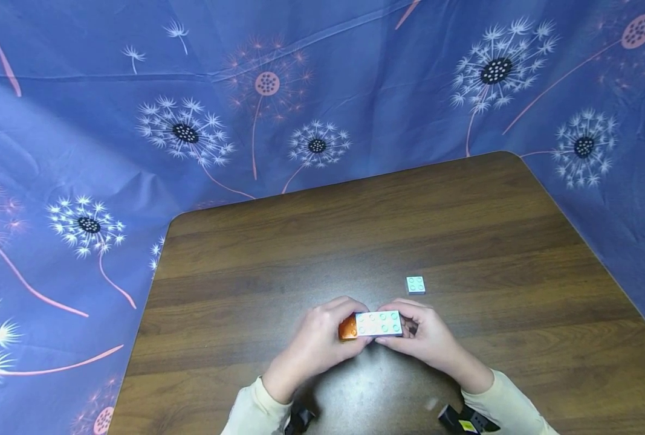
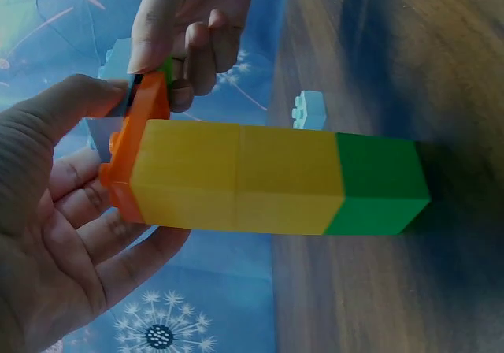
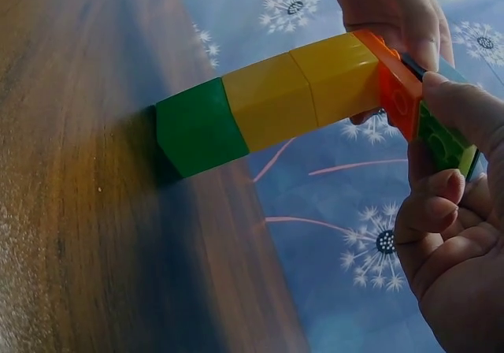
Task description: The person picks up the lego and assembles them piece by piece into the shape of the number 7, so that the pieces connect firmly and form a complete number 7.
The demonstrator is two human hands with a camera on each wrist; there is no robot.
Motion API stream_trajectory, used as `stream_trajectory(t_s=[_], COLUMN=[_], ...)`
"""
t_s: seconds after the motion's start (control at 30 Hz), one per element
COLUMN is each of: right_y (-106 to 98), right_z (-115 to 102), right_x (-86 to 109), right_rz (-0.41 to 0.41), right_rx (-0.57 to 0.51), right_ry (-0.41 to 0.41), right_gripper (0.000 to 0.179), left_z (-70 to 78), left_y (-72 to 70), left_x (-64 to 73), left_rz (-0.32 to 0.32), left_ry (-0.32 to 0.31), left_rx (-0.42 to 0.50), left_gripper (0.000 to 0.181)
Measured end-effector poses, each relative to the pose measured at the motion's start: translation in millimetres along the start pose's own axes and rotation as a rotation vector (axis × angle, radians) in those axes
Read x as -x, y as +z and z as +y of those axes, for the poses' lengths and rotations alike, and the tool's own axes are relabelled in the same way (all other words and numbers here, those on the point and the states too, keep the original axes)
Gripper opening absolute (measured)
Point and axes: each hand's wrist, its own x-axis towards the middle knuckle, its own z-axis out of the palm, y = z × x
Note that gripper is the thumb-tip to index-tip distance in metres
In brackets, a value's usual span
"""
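Note:
Both hands hold a stack of toy building bricks above the table. From the green brick (image 2: 378,183) at its low end, two yellow bricks (image 2: 236,176) lead up to an orange brick (image 1: 347,327). Over part of the orange one lies a long light blue brick (image 1: 379,323) with studs on top. A dark layer and a second green brick (image 3: 445,144) show beneath it. My left hand (image 1: 322,332) grips the orange and light blue bricks at the left end, thumb on the near side. At the right end, my right hand (image 1: 431,335) pinches the light blue and green bricks.
A small square light blue brick (image 1: 415,284) lies on the wooden table (image 1: 300,254) just beyond the right hand. Blue cloth (image 1: 382,90) with a dandelion pattern hangs behind the table and along its sides.

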Motion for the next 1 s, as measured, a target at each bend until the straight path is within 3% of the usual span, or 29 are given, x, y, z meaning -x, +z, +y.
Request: stream_trajectory(t_s=[0.23,0.47,0.6,0.8,1.0], right_y=[-2.4,-2.6,-2.1,0.2,-0.4], right_z=[6.1,5.6,5.5,7.8,5.0], right_x=[1.2,1.0,0.5,0.8,2.1], right_rz=[-0.012,-0.023,-0.022,0.0,-0.026], right_rx=[-0.033,-0.038,-0.043,-0.061,-0.19], right_ry=[-0.018,-0.013,-0.011,-0.073,-0.014], right_gripper=[0.039,0.039,0.041,0.046,0.043], left_z=[-3.2,-5.2,-5.7,-4.9,-5.1], left_y=[7.4,11.1,11.4,8.7,8.1], left_x=[1.8,2.7,2.4,1.4,0.2], left_rz=[0.027,0.051,0.057,0.045,0.034], left_ry=[0.002,0.008,0.015,0.023,0.042], left_rx=[0.101,0.133,0.115,0.043,0.016], left_gripper=[0.03,0.029,0.027,0.029,0.029])
